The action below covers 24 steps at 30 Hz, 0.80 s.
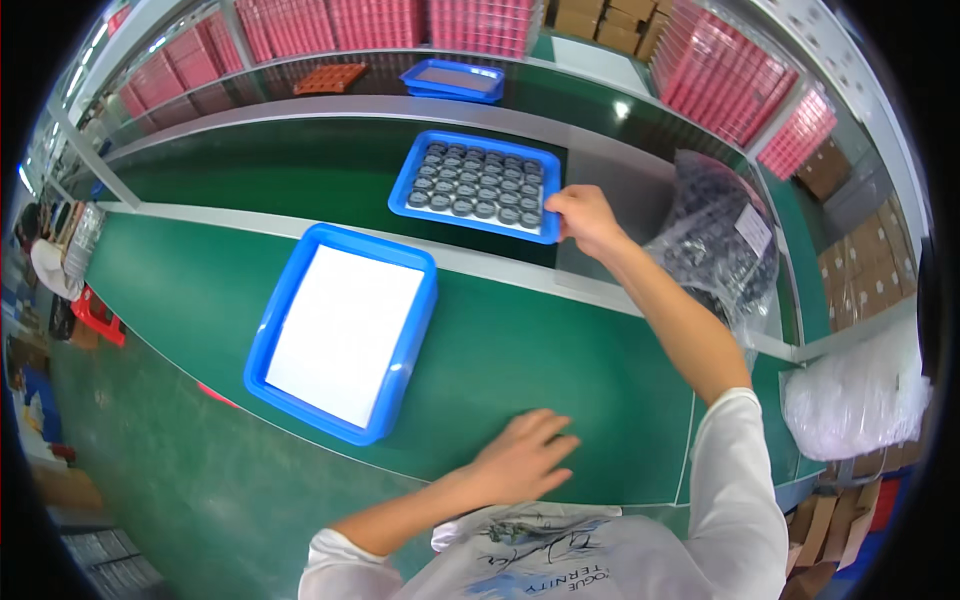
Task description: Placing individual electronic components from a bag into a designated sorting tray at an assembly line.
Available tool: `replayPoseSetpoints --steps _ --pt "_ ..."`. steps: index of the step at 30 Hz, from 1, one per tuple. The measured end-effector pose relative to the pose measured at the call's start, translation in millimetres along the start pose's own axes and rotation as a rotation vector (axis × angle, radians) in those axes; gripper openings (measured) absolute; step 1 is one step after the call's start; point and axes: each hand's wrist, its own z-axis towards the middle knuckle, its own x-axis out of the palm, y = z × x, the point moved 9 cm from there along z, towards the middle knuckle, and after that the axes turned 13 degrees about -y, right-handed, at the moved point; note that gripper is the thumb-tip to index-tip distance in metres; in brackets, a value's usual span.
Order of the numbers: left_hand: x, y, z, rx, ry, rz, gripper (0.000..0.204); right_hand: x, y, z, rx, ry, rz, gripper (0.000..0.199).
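Note:
My right hand [587, 218] reaches far forward and grips the right edge of a blue tray [402, 186]. Rows of small round dark caps [463, 207] fill that tray, on a white liner. Over the near green bench, close to my body, my left hand [527, 457] has its fingers spread and holds nothing. To the left of it a second blue tray [262, 352] lies at a slant, lined with a white sheet [345, 330].
A pale rail [500, 270] divides the near bench from the far green belt. Clear plastic bags of dark parts [715, 235] stand at the right. Beyond are another blue tray [452, 95], an orange rack [330, 78] and stacked pink crates [375, 25].

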Motion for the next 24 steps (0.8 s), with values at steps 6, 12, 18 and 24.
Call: replayPoseSetpoints --steps 6,12,18,24 --pt "119 2 61 0.185 0.145 0.078 0.048 111 -31 78 -0.013 -0.055 -0.071 0.017" --pt "111 23 87 0.114 -0.098 -0.136 0.038 163 -23 96 -0.056 -0.069 -0.237 0.022" --pt "108 35 91 0.112 -0.095 -0.08 0.033 175 -1 107 -0.051 0.201 -0.494 0.038" --pt "225 63 61 0.126 -0.14 0.02 0.046 59 48 320 -0.394 -0.637 -0.851 0.074"
